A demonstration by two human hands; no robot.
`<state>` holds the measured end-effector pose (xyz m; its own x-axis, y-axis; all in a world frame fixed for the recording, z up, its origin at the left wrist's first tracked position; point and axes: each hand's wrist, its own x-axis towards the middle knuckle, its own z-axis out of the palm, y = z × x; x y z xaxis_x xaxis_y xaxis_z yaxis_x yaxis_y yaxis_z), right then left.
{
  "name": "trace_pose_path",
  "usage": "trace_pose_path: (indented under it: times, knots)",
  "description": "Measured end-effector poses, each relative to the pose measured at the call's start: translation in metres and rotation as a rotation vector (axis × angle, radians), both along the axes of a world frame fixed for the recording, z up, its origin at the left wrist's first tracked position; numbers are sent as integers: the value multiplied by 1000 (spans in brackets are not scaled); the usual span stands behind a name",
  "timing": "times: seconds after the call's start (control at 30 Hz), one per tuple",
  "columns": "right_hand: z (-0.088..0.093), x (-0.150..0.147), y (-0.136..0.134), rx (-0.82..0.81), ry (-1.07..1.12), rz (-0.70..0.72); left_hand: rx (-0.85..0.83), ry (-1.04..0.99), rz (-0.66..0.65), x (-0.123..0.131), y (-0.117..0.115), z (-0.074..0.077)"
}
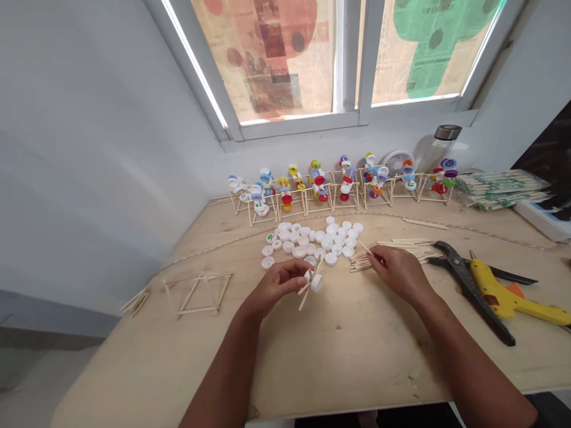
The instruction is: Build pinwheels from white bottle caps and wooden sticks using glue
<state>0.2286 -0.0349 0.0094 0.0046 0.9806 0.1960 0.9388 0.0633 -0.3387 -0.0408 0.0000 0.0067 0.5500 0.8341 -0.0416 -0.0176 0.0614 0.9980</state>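
Note:
Between the fingers of my left hand is a small assembly of wooden sticks with a white bottle cap on it. My right hand pinches one thin wooden stick by its end, over the left end of a pile of loose sticks. Many loose white caps lie on the wooden table just beyond my hands. A stick frame stands at the left of the table.
Stick frames with coloured caps line the wall. At the right lie black pliers, a yellow glue gun and bagged sticks. A bottle and small fan stand behind. More sticks lie far left.

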Motion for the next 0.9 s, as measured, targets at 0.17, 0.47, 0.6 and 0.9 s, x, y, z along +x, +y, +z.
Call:
trace_pose_path:
  times: [0.17, 0.47, 0.6, 0.9]
  knots:
    - [1, 8, 1, -95, -149, -129, 23, 11, 1, -1, 0, 0]
    - [-5, 11, 3, -33, -108, -200, -57, -56, -51, 2, -1, -5]
    - [-7, 3, 1, 41, -37, -108, -83, -59, -124, 8, -4, -7]
    - [-11, -13, -2, 102, 63, 40, 28, 55, -102, 12, -4, -2]
